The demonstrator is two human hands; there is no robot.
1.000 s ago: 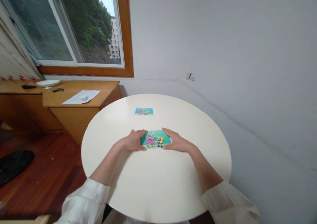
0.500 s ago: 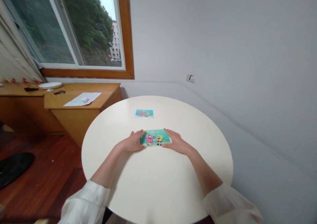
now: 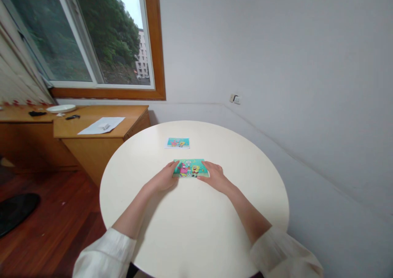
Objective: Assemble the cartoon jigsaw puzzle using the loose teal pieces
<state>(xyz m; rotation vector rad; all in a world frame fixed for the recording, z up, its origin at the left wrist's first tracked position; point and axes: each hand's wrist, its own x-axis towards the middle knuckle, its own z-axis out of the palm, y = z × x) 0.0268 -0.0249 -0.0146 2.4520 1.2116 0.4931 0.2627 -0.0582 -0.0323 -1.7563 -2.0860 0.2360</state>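
Observation:
A rectangular cartoon picture (image 3: 193,169), green-blue with pink and yellow figures, is between my two hands above or on the round white table (image 3: 196,229). My left hand (image 3: 164,177) grips its left end, fingers at the upper left corner and along the edge. My right hand (image 3: 215,176) holds the right end, with fingers at the upper corner and the thumb at the lower one. I cannot tell whether the picture rests on the tabletop. Beyond it lies a smaller printed card (image 3: 178,143) with similar figures, flat and untouched.
At the left stands a wooden desk (image 3: 92,147) with a white paper sheet (image 3: 92,128), a small black item (image 3: 73,117) and a white plate (image 3: 61,109). A wall with a socket (image 3: 236,99) borders the table at the back and right.
Both hands have moved the picture slightly away from me, nearer the smaller card. My left hand has turned a little, and its thumb no longer shows clearly at the lower corner.

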